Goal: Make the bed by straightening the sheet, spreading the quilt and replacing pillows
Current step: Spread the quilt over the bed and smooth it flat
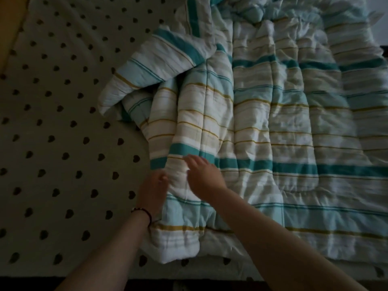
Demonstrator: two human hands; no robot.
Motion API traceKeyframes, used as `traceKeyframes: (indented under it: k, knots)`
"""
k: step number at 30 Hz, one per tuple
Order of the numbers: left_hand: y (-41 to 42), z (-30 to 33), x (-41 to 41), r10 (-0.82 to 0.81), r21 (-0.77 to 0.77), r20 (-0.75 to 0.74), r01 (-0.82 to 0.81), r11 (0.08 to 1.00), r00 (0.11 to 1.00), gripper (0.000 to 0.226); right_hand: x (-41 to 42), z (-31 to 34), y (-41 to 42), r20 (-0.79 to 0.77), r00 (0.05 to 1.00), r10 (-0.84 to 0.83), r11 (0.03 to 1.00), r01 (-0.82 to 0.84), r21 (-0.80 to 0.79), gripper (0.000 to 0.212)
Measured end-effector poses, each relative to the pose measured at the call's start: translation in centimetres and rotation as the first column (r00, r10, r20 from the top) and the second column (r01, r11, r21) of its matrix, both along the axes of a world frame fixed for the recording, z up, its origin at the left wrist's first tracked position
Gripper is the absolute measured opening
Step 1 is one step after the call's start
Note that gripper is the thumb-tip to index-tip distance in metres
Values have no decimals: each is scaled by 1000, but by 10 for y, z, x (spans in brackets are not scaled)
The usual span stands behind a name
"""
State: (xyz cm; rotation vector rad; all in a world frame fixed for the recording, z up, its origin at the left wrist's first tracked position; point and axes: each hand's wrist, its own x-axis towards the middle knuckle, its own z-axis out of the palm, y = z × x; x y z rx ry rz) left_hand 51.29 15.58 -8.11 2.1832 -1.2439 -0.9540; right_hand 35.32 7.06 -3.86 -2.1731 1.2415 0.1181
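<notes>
My two bare forearms reach up from the near edge of the bed, the left one wearing a dark beaded bracelet (142,213) at the wrist. My left hand (153,190) sits against the left edge of the bunched quilt (273,122), its fingers curled in toward the fabric; they blur into the folds, so I cannot tell whether they actually grip it. My right hand (202,174) lies just beside it and a little farther in, on top of the quilt, fingers fairly straight and spread, the tips touching a dark teal stripe and holding nothing. Both hands meet the same thick ridge of quilt, which rises between and under them and ends in a rounded white corner just beside my left forearm. The quilt itself, striped in teal, pale blue, beige and mustard, covers the right part of the bed and stays off the left part. Beyond my fingers the ridge runs away from me and breaks into a crumpled heap, with one flap folded over toward the left. Left of all this the cream sheet (52,122), printed with small dark hearts, lies bare and fairly smooth. At the far left corner a yellowish surface (10,28) borders the sheet
</notes>
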Motion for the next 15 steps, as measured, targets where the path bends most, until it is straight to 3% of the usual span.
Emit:
traceKeyframes:
  k: [3,5,8,11,15]
  knots:
    - [-21,-14,16,275,16,126,-279,960,953,21,37,-11,-6,-33,959,281,952,-283,-115,58]
    - [-26,-22,23,314,63,158,-327,943,936,21,49,-26,-6,-128,902,413,896,-427,-119,56]
    - [-28,-33,33,170,100,323,-213,972,931,30,37,-42,-16,-291,818,497,839,-538,-78,57]
    - [-31,-50,34,-143,392,528,-91,915,837,49,-8,-61,-35,-520,693,500,820,-572,28,52]
    - [-35,-88,26,-317,675,409,-49,737,856,65,-82,-83,-68,-671,628,394,909,-371,187,55]
